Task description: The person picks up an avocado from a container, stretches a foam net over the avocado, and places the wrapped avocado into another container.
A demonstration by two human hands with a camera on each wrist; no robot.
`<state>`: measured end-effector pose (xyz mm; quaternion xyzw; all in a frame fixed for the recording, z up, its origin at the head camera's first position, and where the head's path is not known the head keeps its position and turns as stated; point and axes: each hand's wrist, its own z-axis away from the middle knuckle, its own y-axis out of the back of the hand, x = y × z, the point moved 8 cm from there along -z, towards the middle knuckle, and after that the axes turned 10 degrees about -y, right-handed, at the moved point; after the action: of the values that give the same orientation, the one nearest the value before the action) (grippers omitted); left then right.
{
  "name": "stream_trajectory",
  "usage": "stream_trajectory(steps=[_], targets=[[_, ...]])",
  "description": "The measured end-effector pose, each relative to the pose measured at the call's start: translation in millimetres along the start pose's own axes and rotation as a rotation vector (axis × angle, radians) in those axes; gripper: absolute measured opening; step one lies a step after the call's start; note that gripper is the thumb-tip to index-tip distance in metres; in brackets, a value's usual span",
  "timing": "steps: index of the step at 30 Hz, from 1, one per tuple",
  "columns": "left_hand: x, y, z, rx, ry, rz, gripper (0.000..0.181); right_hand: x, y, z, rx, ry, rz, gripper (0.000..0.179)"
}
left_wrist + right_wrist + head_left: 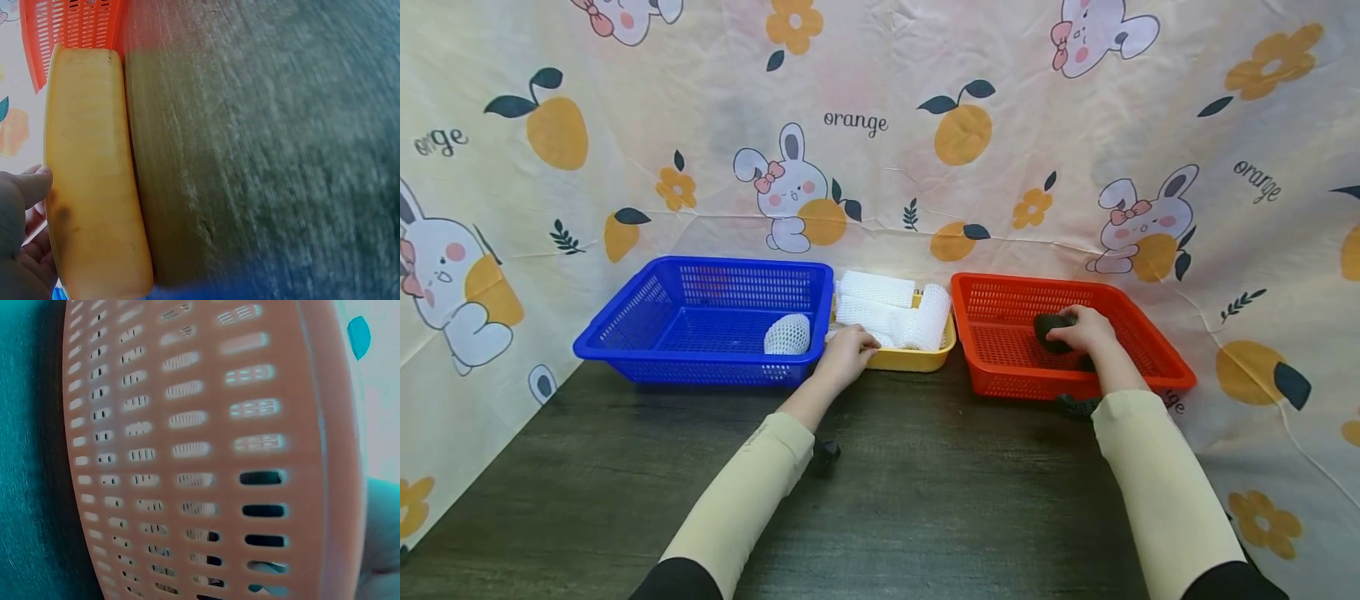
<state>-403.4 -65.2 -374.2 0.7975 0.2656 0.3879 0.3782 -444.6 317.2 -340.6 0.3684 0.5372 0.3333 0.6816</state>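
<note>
In the head view my right hand (1084,329) grips a dark green avocado (1051,332) inside the red basket (1022,379). Another dark rounded piece (1086,363) shows partly beneath that hand. My left hand (846,357) is at the front left of the yellow basket (910,360), which holds several white foam net sleeves (874,289). The left wrist view shows the thumb (34,186) and bent fingers at the yellow rim; whether they pinch a sleeve is hidden. In the right wrist view the red basket's slotted wall hides the held avocado.
A blue basket (700,371) stands left of the yellow one, with a white net-wrapped rounded piece (787,335) in its right part. All three baskets line the back of the dark wooden table (955,500), against a printed cloth (880,183). Small dark objects appear beside both forearms.
</note>
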Motion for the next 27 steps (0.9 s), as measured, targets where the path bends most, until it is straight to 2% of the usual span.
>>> stream_trajectory(steps=[9, 27], targets=[[0.5, -1.2, -0.4, 0.013, -0.028, -0.017, 0.009, -5.1, 8.1, 5.6, 0.038, 0.037, -0.011, 0.061], [0.8, 1.3, 0.1, 0.015, -0.022, -0.017, 0.009, -23.0, 24.1, 22.4, 0.082, 0.083, -0.032, 0.064]])
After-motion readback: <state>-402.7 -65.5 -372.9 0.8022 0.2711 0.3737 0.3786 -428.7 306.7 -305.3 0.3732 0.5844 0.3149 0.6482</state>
